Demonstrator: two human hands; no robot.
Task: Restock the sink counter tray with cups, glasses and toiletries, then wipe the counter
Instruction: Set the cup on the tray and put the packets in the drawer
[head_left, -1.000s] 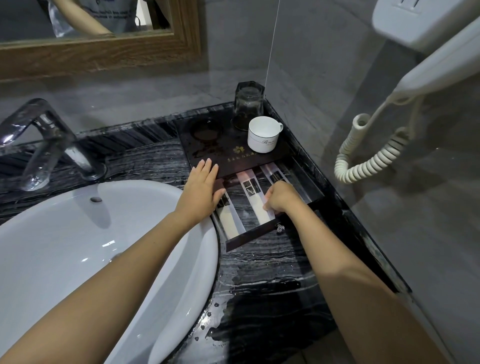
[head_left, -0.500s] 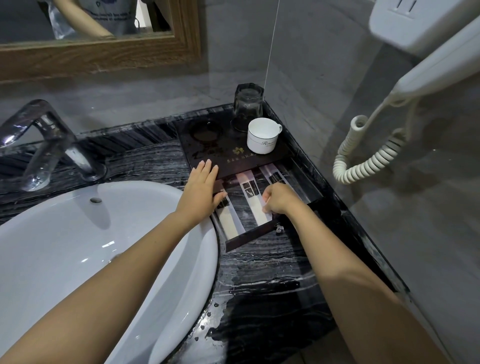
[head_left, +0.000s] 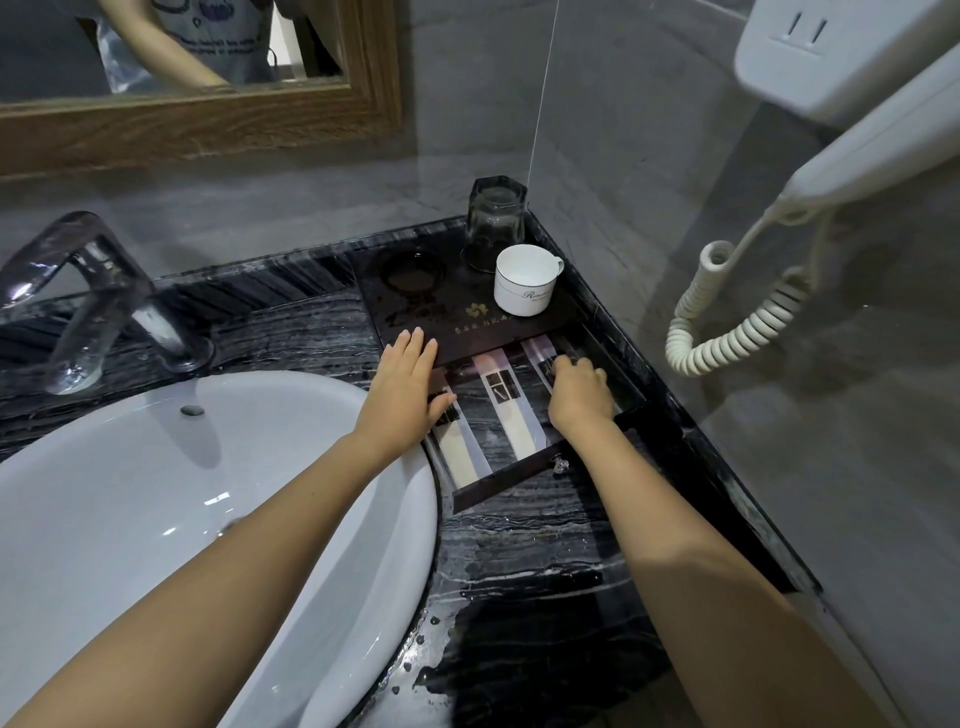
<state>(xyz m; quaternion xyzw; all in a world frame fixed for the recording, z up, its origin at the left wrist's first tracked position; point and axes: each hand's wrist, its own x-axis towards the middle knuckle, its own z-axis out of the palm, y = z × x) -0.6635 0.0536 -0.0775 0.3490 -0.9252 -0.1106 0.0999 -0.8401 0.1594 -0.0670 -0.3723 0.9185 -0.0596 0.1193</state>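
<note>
Eyes on the dark tray (head_left: 470, 332), tucked into the corner with its back and right edges close against the grey walls, so there is no slack on those two sides. Its drawer (head_left: 519, 484) is pulled out at the tray's near side. The drawer's left corner sits just beside the rim of the white basin (head_left: 156, 493), which is tight too. The open room is nearer than the tray, a run of wet black counter (head_left: 519, 571) with droplets on it. The left hand (head_left: 402, 387) lies flat at the tray's left edge, fingers straight and together on the top deck, thumb down over the left sachet (head_left: 460, 452). The right hand (head_left: 579, 389) is at the tray's right side inside the drawer, fingers curled down and pinching the right sachet (head_left: 537, 353), fingertips tucked out of sight. Between the hands the middle sachet (head_left: 506, 410) lies free in the drawer. On the tray's far right, a white cup (head_left: 524, 283) stands upright with its handle towards the wall, and an upturned glass (head_left: 496, 215) sits just behind it. An empty round recess (head_left: 413, 270) lies at the tray's far left. A coiled cord (head_left: 727, 332) hangs right of the tray, apart from it. Now the writing: the cup carries a thin cursive word starting with "R", the rest too small to read. The tray's deck shows a gold flower emblem (head_left: 474, 310) over a line of gold characters that cannot be made out. The sachets' dark label blocks cannot be read either.
</note>
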